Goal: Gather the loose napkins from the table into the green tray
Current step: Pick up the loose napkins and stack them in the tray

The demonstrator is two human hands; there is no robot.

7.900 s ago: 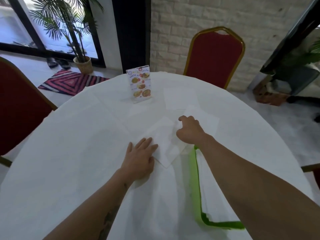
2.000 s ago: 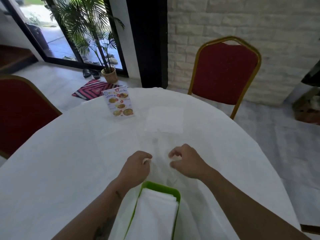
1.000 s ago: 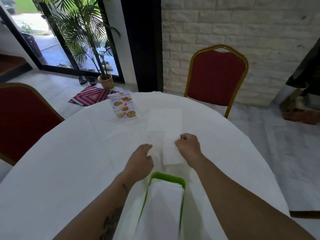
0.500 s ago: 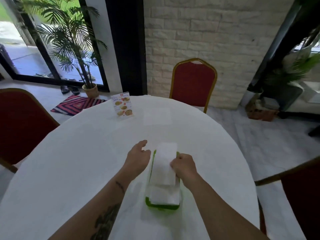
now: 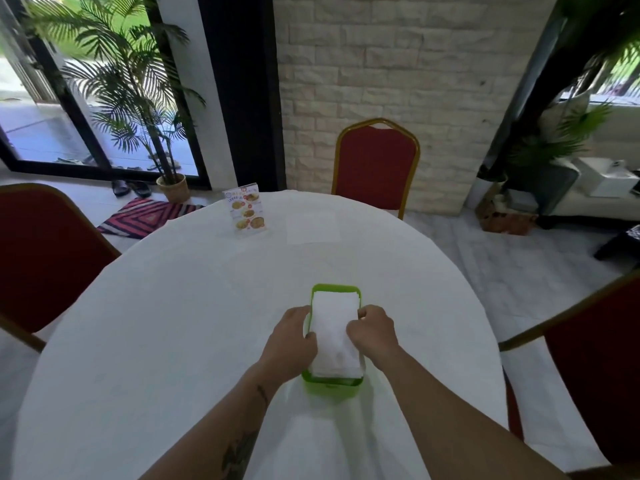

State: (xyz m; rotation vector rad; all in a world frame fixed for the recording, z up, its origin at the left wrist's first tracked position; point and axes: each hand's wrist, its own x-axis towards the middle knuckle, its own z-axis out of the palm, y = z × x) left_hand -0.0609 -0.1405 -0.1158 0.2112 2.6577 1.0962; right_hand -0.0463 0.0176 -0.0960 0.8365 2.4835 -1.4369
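The green tray stands on the white-clothed round table in front of me, filled with a stack of folded white napkins. My right hand pinches the right edge of the top napkin, which lies flat on the stack. My left hand curls over the tray's left side, fingers hidden against the wall and the stack's edge. One loose napkin lies flat at the far side of the table, hard to tell from the cloth.
A menu card stands at the far left of the table, next to the loose napkin. Red chairs with gold frames stand at the far side, the left and the right.
My right hand carried a napkin from the table onto the stack in the tray and lowered it flat. My left hand moved from beside the tray onto its left side.
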